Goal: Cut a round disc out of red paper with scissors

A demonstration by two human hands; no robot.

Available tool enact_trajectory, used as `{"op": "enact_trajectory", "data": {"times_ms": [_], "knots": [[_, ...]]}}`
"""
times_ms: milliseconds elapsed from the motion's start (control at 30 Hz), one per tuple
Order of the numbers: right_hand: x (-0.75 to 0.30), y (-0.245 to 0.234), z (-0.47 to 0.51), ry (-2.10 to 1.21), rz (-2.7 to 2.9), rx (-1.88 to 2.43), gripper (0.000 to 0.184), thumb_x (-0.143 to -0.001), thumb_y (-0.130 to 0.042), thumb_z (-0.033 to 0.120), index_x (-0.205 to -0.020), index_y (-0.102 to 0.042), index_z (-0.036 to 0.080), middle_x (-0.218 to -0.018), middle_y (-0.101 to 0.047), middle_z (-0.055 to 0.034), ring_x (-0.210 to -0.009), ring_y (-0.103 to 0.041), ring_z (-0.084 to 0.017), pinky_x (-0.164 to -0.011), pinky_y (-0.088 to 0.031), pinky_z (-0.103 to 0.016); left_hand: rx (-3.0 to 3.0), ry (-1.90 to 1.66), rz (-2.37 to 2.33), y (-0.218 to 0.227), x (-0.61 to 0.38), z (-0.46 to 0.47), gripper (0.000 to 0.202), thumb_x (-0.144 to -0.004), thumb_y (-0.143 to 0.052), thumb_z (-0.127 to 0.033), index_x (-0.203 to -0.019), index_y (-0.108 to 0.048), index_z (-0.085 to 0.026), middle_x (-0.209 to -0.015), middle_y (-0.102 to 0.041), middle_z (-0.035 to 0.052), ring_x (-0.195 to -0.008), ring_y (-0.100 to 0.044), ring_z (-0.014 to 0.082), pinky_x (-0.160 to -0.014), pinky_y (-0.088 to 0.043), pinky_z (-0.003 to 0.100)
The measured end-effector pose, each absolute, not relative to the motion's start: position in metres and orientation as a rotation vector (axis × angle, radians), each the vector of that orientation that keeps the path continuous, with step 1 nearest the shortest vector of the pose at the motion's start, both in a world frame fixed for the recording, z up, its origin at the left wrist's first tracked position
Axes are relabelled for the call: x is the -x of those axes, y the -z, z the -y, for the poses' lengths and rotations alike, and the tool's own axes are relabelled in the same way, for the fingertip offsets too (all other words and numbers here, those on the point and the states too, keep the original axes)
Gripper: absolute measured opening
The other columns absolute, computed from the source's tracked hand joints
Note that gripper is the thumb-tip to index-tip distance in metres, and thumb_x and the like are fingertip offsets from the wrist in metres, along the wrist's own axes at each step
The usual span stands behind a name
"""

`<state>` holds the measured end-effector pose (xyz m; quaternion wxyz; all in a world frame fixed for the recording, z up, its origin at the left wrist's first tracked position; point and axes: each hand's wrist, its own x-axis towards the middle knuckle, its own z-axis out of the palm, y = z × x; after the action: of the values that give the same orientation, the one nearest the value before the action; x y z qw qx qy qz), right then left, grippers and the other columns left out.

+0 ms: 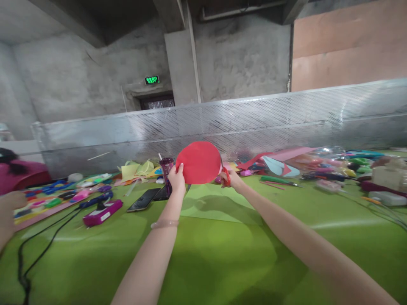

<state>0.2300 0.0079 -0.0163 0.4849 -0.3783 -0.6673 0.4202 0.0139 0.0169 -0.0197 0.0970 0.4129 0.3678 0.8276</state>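
Note:
A round piece of red paper (pixel 199 163) is held up over the green table. My left hand (pixel 177 177) grips its left edge, thumb in front. On the other side my right hand (pixel 233 178) is closed around scissors (pixel 225 176) with red handles. Their blades stand upright along the paper's right edge; whether they touch it I cannot tell. Beneath the paper a light green sheet (pixel 219 207) lies flat on the table. Just behind my left hand stands a dark purple cup (pixel 165 167) with a straw.
Dark phones (pixel 144 200), a purple box (pixel 103 212) and black cables lie to the left. Colourful clay pieces (pixel 52 202), paper scraps (pixel 135 170) and a green-handled tool (pixel 276 181) are spread along the back. A perforated metal panel (pixel 222 123) stands behind. Another person's arm (pixel 11 212) shows at far left.

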Motion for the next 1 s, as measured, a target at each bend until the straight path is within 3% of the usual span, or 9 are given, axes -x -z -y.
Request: {"op": "enact_trajectory", "data": {"times_ms": [1000], "knots": [[-0.2298,0.0122,-0.0014,-1.043,1.6,0.917,0.021,-0.072,-0.055,0.022,-0.054,-0.045,0.02,-0.042,-0.047,0.0024,-0.038,-0.047,-0.01,-0.039,-0.045,-0.022,-1.246,-2.427,-1.196,0.0209,-0.0142,-0.0187,0.031,-0.07,-0.057,-0.045,-0.08,-0.063,-0.016,-0.08,-0.065,0.0054,-0.081,-0.057,0.0203,-0.078,-0.043,0.032]]}}
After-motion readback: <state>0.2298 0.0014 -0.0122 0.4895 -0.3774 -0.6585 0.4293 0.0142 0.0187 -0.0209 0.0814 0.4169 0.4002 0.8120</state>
